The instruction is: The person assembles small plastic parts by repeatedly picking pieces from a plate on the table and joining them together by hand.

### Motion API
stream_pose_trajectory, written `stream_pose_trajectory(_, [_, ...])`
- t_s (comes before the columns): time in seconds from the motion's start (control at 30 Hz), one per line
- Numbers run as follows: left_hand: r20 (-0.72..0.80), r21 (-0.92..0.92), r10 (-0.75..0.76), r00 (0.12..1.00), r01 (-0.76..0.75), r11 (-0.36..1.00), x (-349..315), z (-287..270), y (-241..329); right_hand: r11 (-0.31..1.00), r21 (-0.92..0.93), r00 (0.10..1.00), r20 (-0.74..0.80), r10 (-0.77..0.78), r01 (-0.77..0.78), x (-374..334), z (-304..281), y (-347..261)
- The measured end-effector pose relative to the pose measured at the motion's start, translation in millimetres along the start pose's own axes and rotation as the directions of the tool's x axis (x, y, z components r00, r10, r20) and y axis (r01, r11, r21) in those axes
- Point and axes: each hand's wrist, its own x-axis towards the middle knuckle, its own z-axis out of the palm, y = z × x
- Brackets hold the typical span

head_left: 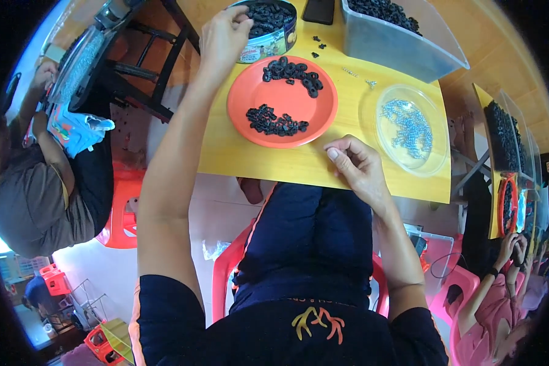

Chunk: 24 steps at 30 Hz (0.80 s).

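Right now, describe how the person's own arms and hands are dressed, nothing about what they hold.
Both forearms are bare from the upper arm down. The left hand and right hand wear no gloves, rings or watch that can be made out. Short dark navy sleeves cover the upper arms, the left one edged with a thin orange line. The shirt front carries a small orange and yellow print.

Small yellow wooden table (250,155), orange plate (244,100) with two heaps of black rings, round tin (268,43) of rings, clear dish (389,139) of screws, grey tub (390,49), dark phone (319,10), few loose rings and screws.
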Motion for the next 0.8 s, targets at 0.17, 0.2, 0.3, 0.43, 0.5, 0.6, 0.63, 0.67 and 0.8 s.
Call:
stream_pose_trajectory(0.17, [0.386,-0.273,0.233,0.893,-0.131,0.953,-50.0,2.2,41.9,0.999,-0.036,0.999,-0.004,-0.037,0.036,-0.8,1.6,1.9])
stream_pose_trajectory(0.2, [0.416,-0.272,0.278,0.866,-0.173,0.947,-60.3,8.3,41.2,0.999,-0.027,0.999,0.001,-0.044,0.044,0.1,2.0,3.2])
stream_pose_trajectory(0.3, [0.462,-0.312,0.345,0.817,-0.214,0.926,-80.5,19.1,44.8,0.998,-0.048,0.999,0.008,-0.044,0.045,-0.9,3.7,4.0])
stream_pose_trajectory(0.43, [0.451,-0.241,0.366,0.814,-0.284,0.928,-88.5,20.9,56.4,0.997,-0.067,1.000,0.013,-0.027,0.028,-2.7,0.2,3.9])
stream_pose_trajectory(0.5, [0.485,-0.217,0.375,0.790,-0.307,0.927,-88.7,17.9,51.7,0.995,-0.071,0.997,0.013,-0.070,0.070,-2.6,1.5,1.1])
stream_pose_trajectory(0.6, [0.548,-0.256,0.202,0.811,-0.068,0.964,-84.2,9.5,48.2,0.996,-0.057,0.998,0.022,-0.060,0.062,-3.1,2.3,-4.6])
stream_pose_trajectory(0.63, [0.496,-0.265,0.209,0.843,-0.082,0.961,-83.6,9.7,46.4,0.997,-0.054,0.998,0.021,-0.059,0.060,-3.0,2.4,-5.3])
stream_pose_trajectory(0.67, [0.498,-0.264,0.209,0.841,-0.082,0.961,-83.8,10.2,45.2,0.995,-0.070,0.997,0.027,-0.066,0.068,-2.7,2.7,-5.8])
stream_pose_trajectory(0.8, [0.419,-0.355,0.400,0.815,-0.259,0.898,-86.5,14.8,52.0,0.993,-0.100,0.998,0.027,-0.065,0.067,-3.1,1.8,-5.0])
